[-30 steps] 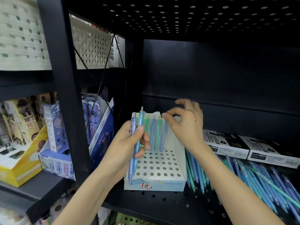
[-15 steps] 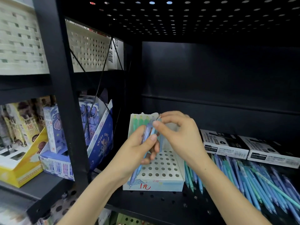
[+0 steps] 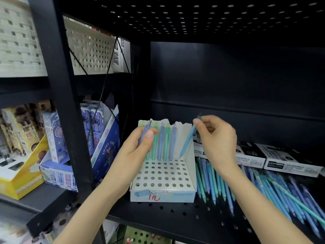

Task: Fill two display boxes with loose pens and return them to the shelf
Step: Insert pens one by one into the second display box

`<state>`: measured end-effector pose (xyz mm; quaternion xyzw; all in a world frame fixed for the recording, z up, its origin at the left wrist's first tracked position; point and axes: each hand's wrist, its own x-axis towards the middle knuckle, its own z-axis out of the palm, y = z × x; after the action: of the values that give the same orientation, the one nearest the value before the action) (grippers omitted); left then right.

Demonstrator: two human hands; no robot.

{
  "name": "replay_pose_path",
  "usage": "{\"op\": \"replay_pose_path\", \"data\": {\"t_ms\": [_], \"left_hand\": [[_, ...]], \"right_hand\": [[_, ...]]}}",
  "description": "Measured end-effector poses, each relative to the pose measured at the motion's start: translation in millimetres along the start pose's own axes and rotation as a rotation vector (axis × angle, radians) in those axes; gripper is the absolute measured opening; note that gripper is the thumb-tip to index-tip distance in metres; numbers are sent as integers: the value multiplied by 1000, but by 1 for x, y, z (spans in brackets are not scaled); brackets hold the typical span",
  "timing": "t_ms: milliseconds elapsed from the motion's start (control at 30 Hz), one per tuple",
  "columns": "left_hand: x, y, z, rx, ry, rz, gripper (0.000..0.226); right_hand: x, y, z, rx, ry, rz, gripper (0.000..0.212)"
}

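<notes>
On the shelf (image 3: 167, 215), the box (image 3: 175, 196) stands between your hands. Your right hand (image 3: 218, 138) pinches a blue pen (image 3: 187, 141) near its top. It tilts, tip down and left, close to the free holes of the back row, so I judge this hand goes first. Your left hand (image 3: 135, 155) grips a purple pen (image 3: 145, 132) upright. Red writing on the front reads "1元".

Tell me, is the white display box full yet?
Not full: display box holds pens only in its back row; front holes stand bare.
</notes>
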<state>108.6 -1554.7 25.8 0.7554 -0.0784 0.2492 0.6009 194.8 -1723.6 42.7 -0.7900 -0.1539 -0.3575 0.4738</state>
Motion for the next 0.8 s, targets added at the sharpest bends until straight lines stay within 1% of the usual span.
{"op": "replay_pose_path", "data": {"t_ms": [67,167,333,400,467,500,600,700,767,800], "left_hand": [[0,-1,0,-24,11,-19,31],[1,-6,0,-80,34,-33,19],[0,-12,-1,-93,27,5,15],[0,-12,-2,-93,31,28,15],[1,-14,-3,-78,42,39,16],[1,-15,-4,-70,48,40,16],[3,-18,-5,-63,56,35,17],[4,-19,-5,-58,53,33,18],[5,-20,-4,-54,48,28,18],[4,-20,-3,-51,45,27,18]], "right_hand": [[-1,3,6,-28,-17,-17,17],[-1,6,13,-79,-42,-31,19],[0,12,20,-161,-103,-45,18],[1,14,25,-251,-70,-132,21],[4,14,29,-399,-28,-206,23],[7,13,30,-440,-38,-202,23],[12,12,31,-477,-164,-132,19],[12,15,33,-502,-267,-83,23],[10,14,33,-503,-284,-59,23],[8,13,33,-501,-263,-67,23]]}}
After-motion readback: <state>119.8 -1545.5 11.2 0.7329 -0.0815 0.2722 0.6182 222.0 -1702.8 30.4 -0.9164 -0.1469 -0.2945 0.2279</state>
